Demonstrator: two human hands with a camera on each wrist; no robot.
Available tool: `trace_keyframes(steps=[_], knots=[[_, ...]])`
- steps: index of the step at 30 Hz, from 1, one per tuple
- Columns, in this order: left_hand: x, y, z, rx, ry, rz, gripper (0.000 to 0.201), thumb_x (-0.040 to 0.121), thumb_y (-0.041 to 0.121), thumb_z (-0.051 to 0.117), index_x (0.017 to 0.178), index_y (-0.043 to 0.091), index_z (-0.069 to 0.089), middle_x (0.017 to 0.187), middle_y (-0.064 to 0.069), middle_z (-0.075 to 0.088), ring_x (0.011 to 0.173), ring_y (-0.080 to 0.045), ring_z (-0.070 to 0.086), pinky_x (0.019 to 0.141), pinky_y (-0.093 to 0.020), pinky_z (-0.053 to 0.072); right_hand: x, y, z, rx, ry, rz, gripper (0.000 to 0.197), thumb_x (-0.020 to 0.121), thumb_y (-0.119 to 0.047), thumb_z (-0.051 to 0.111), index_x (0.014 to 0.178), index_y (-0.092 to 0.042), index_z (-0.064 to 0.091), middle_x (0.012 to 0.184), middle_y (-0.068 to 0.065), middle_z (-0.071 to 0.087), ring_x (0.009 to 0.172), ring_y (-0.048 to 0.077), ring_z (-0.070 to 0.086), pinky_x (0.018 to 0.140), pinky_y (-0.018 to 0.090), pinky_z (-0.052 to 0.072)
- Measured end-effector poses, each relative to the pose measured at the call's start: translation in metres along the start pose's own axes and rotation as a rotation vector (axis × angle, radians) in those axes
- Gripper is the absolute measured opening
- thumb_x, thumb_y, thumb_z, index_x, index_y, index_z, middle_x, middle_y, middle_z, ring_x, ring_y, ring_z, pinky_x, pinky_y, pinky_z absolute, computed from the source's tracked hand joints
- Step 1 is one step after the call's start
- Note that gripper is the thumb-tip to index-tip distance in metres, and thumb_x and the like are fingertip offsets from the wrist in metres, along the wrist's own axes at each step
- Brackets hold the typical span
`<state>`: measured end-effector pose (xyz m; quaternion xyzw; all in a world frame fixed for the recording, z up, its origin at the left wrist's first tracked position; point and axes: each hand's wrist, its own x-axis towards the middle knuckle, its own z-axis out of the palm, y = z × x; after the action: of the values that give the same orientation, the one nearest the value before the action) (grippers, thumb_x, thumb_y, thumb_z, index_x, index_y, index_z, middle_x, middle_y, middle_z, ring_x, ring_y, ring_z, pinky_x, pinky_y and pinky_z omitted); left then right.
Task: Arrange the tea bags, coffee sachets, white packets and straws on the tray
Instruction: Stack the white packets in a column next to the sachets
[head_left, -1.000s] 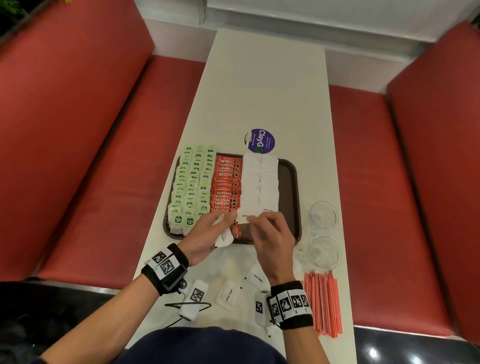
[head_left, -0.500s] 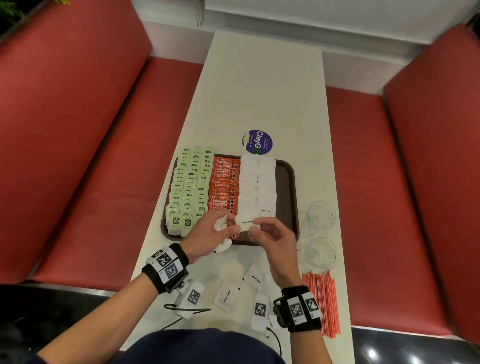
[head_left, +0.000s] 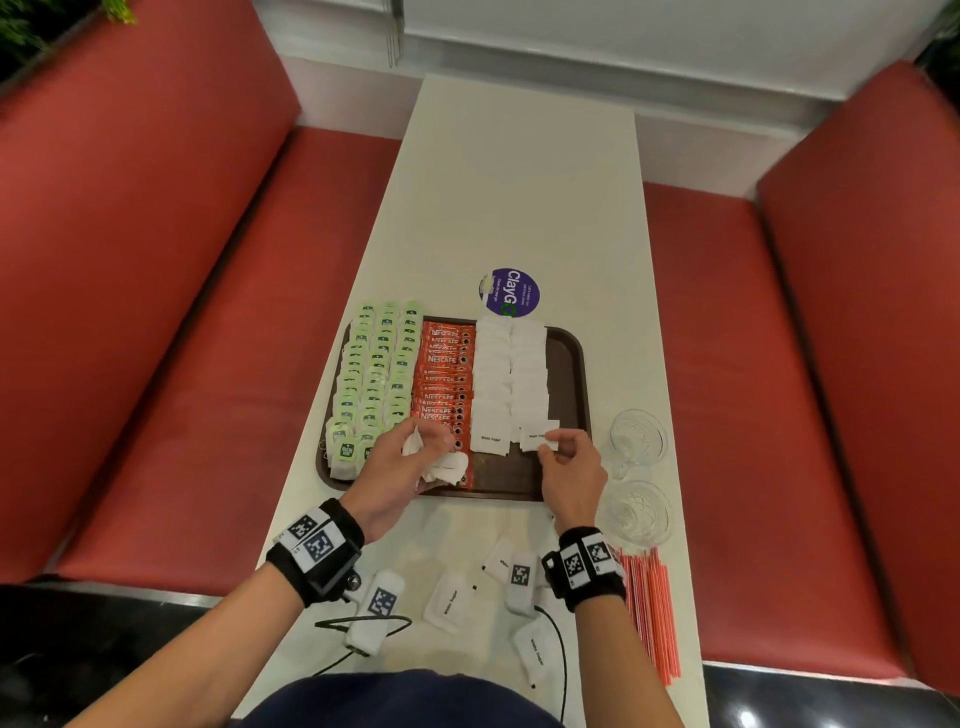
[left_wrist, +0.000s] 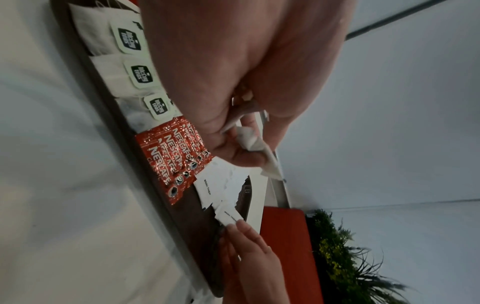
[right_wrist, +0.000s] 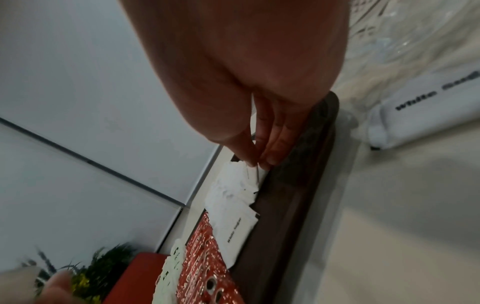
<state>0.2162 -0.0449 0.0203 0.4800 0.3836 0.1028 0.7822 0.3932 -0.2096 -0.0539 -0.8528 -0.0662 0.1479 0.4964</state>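
The right hand (head_left: 570, 470) pinched one white packet (head_left: 540, 435) between thumb and fingertips, laying it at the near end of the packet rows on the tray (head_left: 569, 358). The left hand (head_left: 397, 475) curled round spare packets (head_left: 441, 462). Judged next: release it flat and aligned.

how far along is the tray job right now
Done: tea bags and coffee sachets lie in rows on the tray. In hand: the right hand pinches a white packet at the near end of the white rows; the left hand holds more packets. Left: loose packets and the straws lie on the table.
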Motion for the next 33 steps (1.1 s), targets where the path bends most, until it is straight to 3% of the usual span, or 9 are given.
trace_keyframes(steps=[5, 7, 12, 14, 17, 19, 22, 27, 33], knots=[[-0.003, 0.003, -0.005, -0.056, -0.016, 0.021, 0.029, 0.097, -0.002, 0.074, 0.124, -0.002, 0.064, 0.109, -0.007, 0.069, 0.101, -0.025, 0.072, 0.075, -0.030, 0.060, 0.005, 0.008, 0.012, -0.116, -0.041, -0.082, 0.021, 0.096, -0.007, 0.075, 0.103, -0.026, 0.069, 0.098, -0.007, 0.073, 0.086, 0.015, 0.071, 0.090, 0.043, 0.061], [-0.005, 0.004, -0.006, -0.037, -0.019, 0.032, 0.032, 0.096, -0.006, 0.073, 0.125, 0.001, 0.064, 0.109, -0.005, 0.072, 0.101, -0.024, 0.073, 0.072, -0.027, 0.058, 0.006, 0.010, 0.015, -0.252, -0.057, -0.118, 0.022, 0.095, -0.010, 0.075, 0.104, -0.028, 0.067, 0.105, -0.002, 0.070, 0.087, 0.016, 0.069, 0.088, 0.036, 0.057], [-0.008, 0.007, -0.006, -0.017, -0.020, 0.091, 0.036, 0.093, -0.005, 0.077, 0.124, 0.009, 0.067, 0.116, -0.003, 0.076, 0.104, -0.026, 0.075, 0.070, -0.025, 0.057, -0.009, -0.007, 0.009, -0.292, -0.051, -0.113, 0.010, 0.099, -0.027, 0.075, 0.106, -0.030, 0.069, 0.127, 0.000, 0.045, 0.100, 0.015, 0.059, 0.087, 0.026, 0.049], [-0.009, 0.007, -0.004, 0.010, -0.021, 0.125, 0.036, 0.091, -0.003, 0.080, 0.122, 0.011, 0.068, 0.118, 0.001, 0.075, 0.106, -0.024, 0.073, 0.074, -0.024, 0.057, -0.019, -0.026, 0.002, -0.197, -0.124, -0.114, 0.008, 0.100, -0.040, 0.073, 0.101, -0.032, 0.071, 0.118, -0.003, 0.062, 0.099, 0.009, 0.062, 0.085, 0.026, 0.052], [-0.008, 0.007, -0.002, 0.078, -0.020, 0.176, 0.034, 0.090, 0.003, 0.084, 0.119, 0.015, 0.069, 0.120, 0.004, 0.073, 0.116, -0.021, 0.070, 0.091, -0.034, 0.061, -0.043, -0.062, -0.011, 0.113, -0.430, 0.026, 0.032, 0.102, -0.057, 0.068, 0.100, -0.026, 0.077, 0.091, 0.001, 0.078, 0.082, 0.011, 0.073, 0.079, 0.031, 0.061], [-0.009, 0.007, 0.002, 0.170, -0.025, 0.222, 0.034, 0.090, 0.009, 0.086, 0.117, 0.018, 0.069, 0.120, 0.005, 0.072, 0.117, -0.015, 0.068, 0.097, -0.035, 0.060, -0.059, -0.074, -0.013, 0.238, -0.571, 0.049, 0.033, 0.102, -0.054, 0.071, 0.104, -0.021, 0.078, 0.092, 0.007, 0.080, 0.086, 0.026, 0.077, 0.078, 0.032, 0.063], [-0.012, 0.006, 0.006, 0.273, -0.029, 0.275, 0.034, 0.088, 0.013, 0.089, 0.115, 0.021, 0.069, 0.115, 0.005, 0.073, 0.109, -0.011, 0.068, 0.092, -0.026, 0.058, -0.067, -0.072, -0.012, 0.387, -0.555, 0.018, 0.017, 0.104, -0.031, 0.075, 0.109, -0.015, 0.076, 0.098, 0.014, 0.079, 0.090, 0.039, 0.076, 0.080, 0.040, 0.065], [-0.014, 0.004, 0.004, 0.249, -0.062, 0.205, 0.032, 0.089, 0.009, 0.087, 0.116, 0.018, 0.071, 0.110, -0.010, 0.079, 0.097, -0.037, 0.076, 0.089, -0.045, 0.066, -0.071, -0.065, -0.015, 0.428, -0.498, -0.026, 0.013, 0.103, -0.021, 0.076, 0.111, -0.012, 0.073, 0.103, 0.011, 0.080, 0.088, 0.031, 0.077, 0.083, 0.044, 0.066], [-0.012, -0.002, 0.001, 0.342, -0.067, 0.183, 0.029, 0.088, 0.008, 0.088, 0.111, 0.016, 0.074, 0.103, -0.007, 0.080, 0.087, -0.024, 0.075, 0.083, -0.037, 0.065, -0.076, -0.058, -0.015, 0.368, -0.433, -0.055, 0.013, 0.099, -0.019, 0.081, 0.112, -0.019, 0.078, 0.094, 0.007, 0.082, 0.089, 0.028, 0.080, 0.084, 0.047, 0.067]])
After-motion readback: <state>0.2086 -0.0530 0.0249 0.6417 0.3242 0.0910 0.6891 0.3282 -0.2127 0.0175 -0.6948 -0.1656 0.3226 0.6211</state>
